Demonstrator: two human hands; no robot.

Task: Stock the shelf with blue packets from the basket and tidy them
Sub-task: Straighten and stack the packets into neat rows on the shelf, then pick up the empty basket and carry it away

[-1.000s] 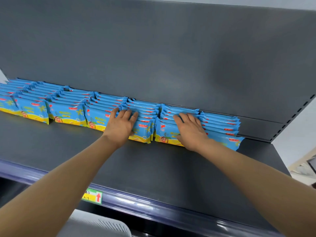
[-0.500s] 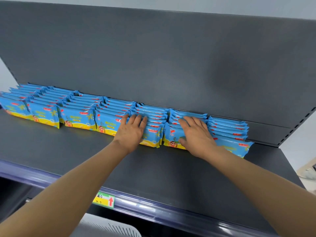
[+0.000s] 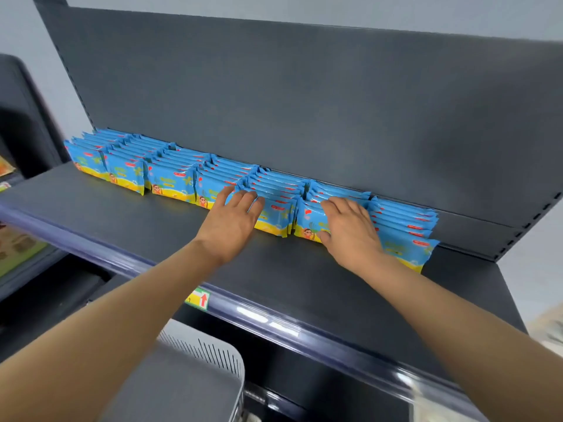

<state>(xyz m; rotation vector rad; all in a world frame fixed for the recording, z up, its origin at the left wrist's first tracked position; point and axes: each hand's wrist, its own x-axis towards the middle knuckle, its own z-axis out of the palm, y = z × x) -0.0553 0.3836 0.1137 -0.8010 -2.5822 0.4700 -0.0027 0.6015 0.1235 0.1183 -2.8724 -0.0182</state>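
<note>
In front of the row of packets point(image 3: 170, 181) a broad strip of dark shelf point(image 3: 122, 226) lies open as far as the front rail point(image 3: 274, 321), with open air above it to reach in. Right behind the row the back panel point(image 3: 304, 102) rises, touching the rearmost packets, so that way is closed. Right of the row a short stretch of board shows, while the stacks within the row stand close side by side.

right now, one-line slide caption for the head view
Tidying: left hand and right hand press flat against rows of blue packets on a dark shelf
</note>
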